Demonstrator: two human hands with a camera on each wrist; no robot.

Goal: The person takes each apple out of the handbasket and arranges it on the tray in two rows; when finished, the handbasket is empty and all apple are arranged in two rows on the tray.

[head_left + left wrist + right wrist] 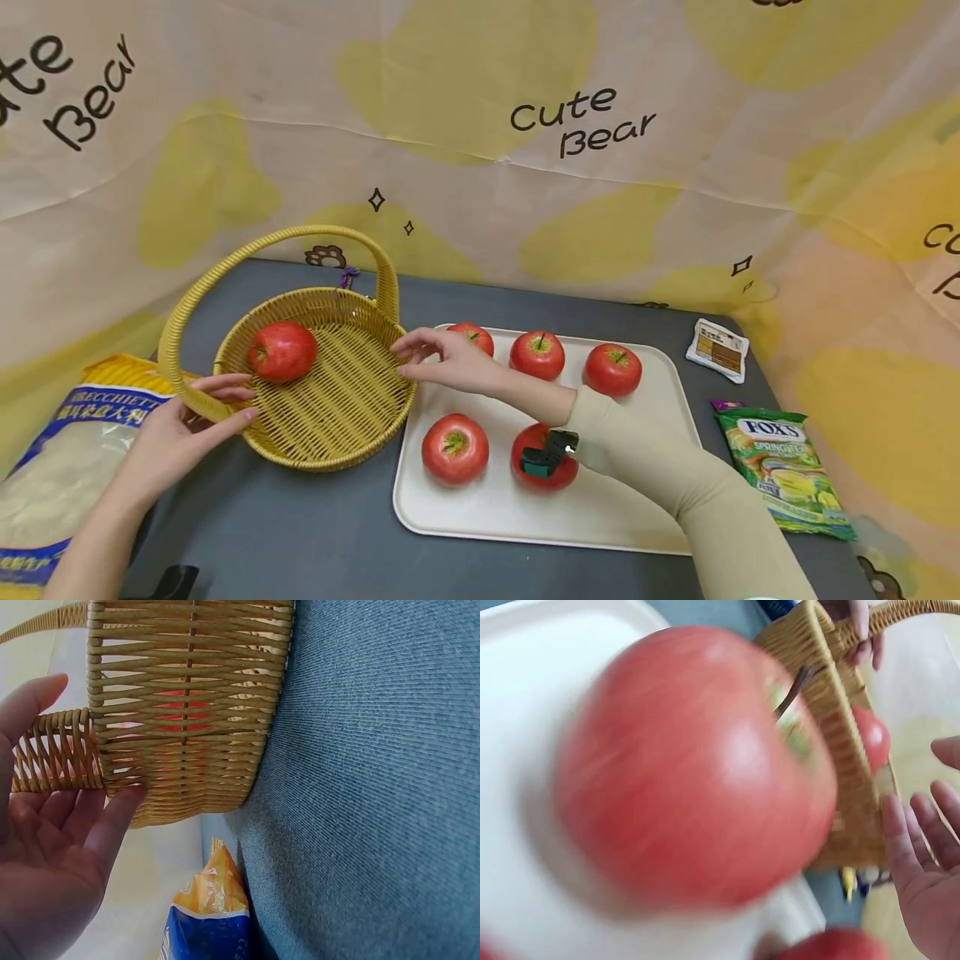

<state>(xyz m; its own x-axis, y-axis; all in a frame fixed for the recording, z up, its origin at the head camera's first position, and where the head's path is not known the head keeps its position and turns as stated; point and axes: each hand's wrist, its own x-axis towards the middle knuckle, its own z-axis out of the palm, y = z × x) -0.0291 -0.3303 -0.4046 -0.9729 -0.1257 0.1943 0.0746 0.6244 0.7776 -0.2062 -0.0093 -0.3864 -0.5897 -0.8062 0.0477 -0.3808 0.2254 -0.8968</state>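
A yellow wicker basket (337, 408) with a tall arched handle (174, 329) stands left of centre, one red apple (282, 352) inside it. My left hand (176, 425) holds the foot of the handle; in the left wrist view the fingers (112, 825) wrap that woven strip at the rim. At the basket's right rim is my right hand (450, 358), fingers loosely bent and nothing in them. Several red apples (454, 450) lie on a white tray (600, 521) beneath the right arm. A nearby apple (697, 765) fills much of the right wrist view.
To the left of the basket lies a pasta bag (82, 458) in yellow and blue. Past the tray's right edge are a green FOX'S candy bag (783, 471) and a small white-and-brown packet (717, 350). A printed cloth (465, 167) backs the grey table (315, 533).
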